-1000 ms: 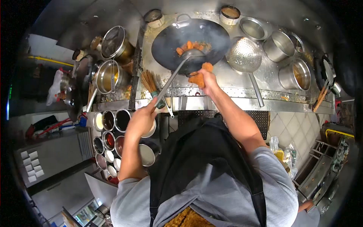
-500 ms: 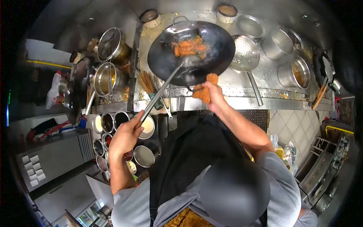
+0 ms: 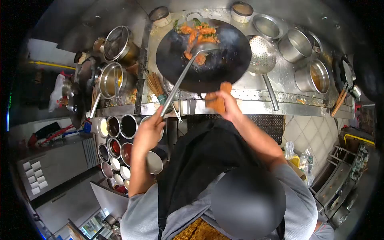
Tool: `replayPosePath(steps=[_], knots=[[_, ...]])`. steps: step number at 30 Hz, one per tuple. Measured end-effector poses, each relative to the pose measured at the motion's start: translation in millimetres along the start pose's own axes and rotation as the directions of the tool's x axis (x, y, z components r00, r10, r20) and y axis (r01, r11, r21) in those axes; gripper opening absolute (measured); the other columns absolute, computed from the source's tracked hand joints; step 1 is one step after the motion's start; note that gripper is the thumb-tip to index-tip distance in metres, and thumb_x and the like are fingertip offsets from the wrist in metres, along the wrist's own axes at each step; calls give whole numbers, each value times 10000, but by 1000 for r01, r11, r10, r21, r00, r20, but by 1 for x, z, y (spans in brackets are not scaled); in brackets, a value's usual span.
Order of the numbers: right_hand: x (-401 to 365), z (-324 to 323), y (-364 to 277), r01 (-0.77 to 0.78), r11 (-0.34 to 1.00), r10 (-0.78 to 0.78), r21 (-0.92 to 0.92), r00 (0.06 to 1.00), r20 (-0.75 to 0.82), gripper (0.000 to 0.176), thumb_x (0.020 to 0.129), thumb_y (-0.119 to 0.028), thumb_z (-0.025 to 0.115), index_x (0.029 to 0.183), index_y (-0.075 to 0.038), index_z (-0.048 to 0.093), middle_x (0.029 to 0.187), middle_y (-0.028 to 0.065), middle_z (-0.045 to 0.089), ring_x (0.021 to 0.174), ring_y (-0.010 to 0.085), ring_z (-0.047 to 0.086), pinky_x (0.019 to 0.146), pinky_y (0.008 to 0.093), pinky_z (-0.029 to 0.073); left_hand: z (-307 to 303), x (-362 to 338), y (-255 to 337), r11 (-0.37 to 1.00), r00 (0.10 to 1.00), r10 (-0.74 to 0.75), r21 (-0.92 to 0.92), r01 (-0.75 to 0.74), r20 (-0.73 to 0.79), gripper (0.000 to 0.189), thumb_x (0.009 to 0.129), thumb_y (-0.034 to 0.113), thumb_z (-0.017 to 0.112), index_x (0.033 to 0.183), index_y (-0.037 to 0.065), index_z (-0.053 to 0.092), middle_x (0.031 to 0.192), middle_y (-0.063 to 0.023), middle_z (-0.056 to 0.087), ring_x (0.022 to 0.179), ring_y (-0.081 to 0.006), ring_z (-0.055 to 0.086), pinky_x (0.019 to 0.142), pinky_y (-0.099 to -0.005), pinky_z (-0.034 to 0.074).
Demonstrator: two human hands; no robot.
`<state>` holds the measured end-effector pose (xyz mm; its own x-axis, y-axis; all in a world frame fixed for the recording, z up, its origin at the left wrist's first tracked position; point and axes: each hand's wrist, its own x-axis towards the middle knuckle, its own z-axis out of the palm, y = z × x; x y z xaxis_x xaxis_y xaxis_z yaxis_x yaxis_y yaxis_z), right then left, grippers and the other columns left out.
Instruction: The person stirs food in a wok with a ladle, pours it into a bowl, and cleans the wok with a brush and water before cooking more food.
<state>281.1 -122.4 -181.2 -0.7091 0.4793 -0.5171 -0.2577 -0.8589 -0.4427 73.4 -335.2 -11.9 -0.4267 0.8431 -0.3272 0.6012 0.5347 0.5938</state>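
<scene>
My left hand (image 3: 149,130) is closed round the handle of a long metal ladle (image 3: 178,85), whose bowl rests inside a dark wok (image 3: 228,52). Orange-coated pieces of food (image 3: 200,34) with green leaves lie in the far left part of the wok, some of them beside the ladle's bowl. At the wok's near rim my right hand (image 3: 229,106) grips a folded orange-brown cloth (image 3: 216,103). The cloth covers the near handle, so the handle itself is mostly hidden.
Right of the wok lies a perforated strainer (image 3: 262,56), its handle toward me. Metal pots (image 3: 313,76) stand farther right, and a strainer-topped pot (image 3: 116,46) at left. A bundled bamboo brush (image 3: 156,88) is beside the ladle. Several seasoning containers (image 3: 129,126) sit below my left arm.
The food has shifted to the far left of the wok and spread out. My left hand and the ladle have moved forward and slightly right. The wok is tilted differently.
</scene>
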Motion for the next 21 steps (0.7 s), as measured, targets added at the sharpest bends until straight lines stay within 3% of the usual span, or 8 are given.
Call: replayPosePath(steps=[5, 6, 8, 12, 15, 16, 19, 21], knots=[[35, 58, -52, -73, 988, 32, -137, 959, -282, 319, 870, -250, 601, 1124, -58, 582, 995, 103, 691, 869, 223, 685, 519, 316, 441, -35, -7, 11, 972, 996, 42, 228, -58, 73, 559, 893, 115, 627, 1431, 109, 476, 991, -215, 685, 946, -396, 660, 831, -450, 505], [52, 40, -49, -44, 965, 1, -258, 986, -164, 318, 870, -253, 607, 1119, -58, 577, 998, 102, 690, 868, 225, 686, 541, 313, 470, -24, 8, 11, 963, 995, 53, 258, -73, 86, 556, 895, 123, 618, 1430, 102, 472, 995, -220, 682, 937, -401, 657, 827, -467, 501], [45, 39, -35, -6, 965, -42, -264, 983, -176, 304, 896, -210, 566, 1130, -16, 548, 1060, 161, 669, 919, 289, 691, 630, 359, 583, 12, 40, -3, 973, 996, 89, 214, -87, -1, 543, 910, 144, 593, 1435, 101, 460, 1003, -235, 680, 930, -409, 654, 817, -480, 505], [-5, -21, 21, -60, 984, 43, -170, 994, -100, 333, 886, -191, 543, 1142, 22, 542, 1143, 208, 630, 1031, 335, 654, 823, 465, 583, 49, 36, 0, 989, 986, 56, 141, -34, -155, 539, 900, 140, 617, 1422, 127, 486, 1043, -255, 672, 941, -425, 651, 834, -484, 516], [2, -54, 31, -1, 998, -1, -63, 1000, -21, 387, 863, -196, 560, 1194, 4, 552, 1141, 199, 632, 1011, 350, 638, 874, 502, 539, 20, -7, -4, 999, 997, 19, 32, -16, -78, 592, 901, 70, 661, 1454, 141, 460, 1051, -238, 686, 972, -323, 695, 850, -365, 512], [-20, 5, 2, -29, 998, 20, -63, 991, -130, 379, 855, -208, 558, 1176, -6, 571, 1106, 187, 648, 992, 343, 639, 877, 496, 536, 4, -20, -2, 998, 999, 9, -61, -12, -46, 622, 889, 104, 664, 1466, 185, 447, 1075, -245, 674, 1016, -383, 663, 876, -402, 521], [13, 61, -43, -46, 988, 1, -146, 956, -294, 248, 817, -244, 632, 1020, -103, 607, 996, 70, 685, 910, 220, 657, 617, 303, 433, -15, -22, 6, 998, 999, -8, 64, 5, 41, 593, 899, 113, 644, 1458, 155, 452, 1076, -231, 680, 1011, -384, 659, 878, -422, 517], [50, 50, -35, -6, 985, -36, -170, 969, -245, 265, 838, -243, 625, 1050, -84, 603, 992, 77, 685, 916, 232, 657, 651, 330, 482, -2, 2, 12, 971, 996, 88, 219, -93, 31, 558, 906, 132, 624, 1440, 111, 463, 1040, -215, 690, 988, -395, 653, 859, -458, 511]])
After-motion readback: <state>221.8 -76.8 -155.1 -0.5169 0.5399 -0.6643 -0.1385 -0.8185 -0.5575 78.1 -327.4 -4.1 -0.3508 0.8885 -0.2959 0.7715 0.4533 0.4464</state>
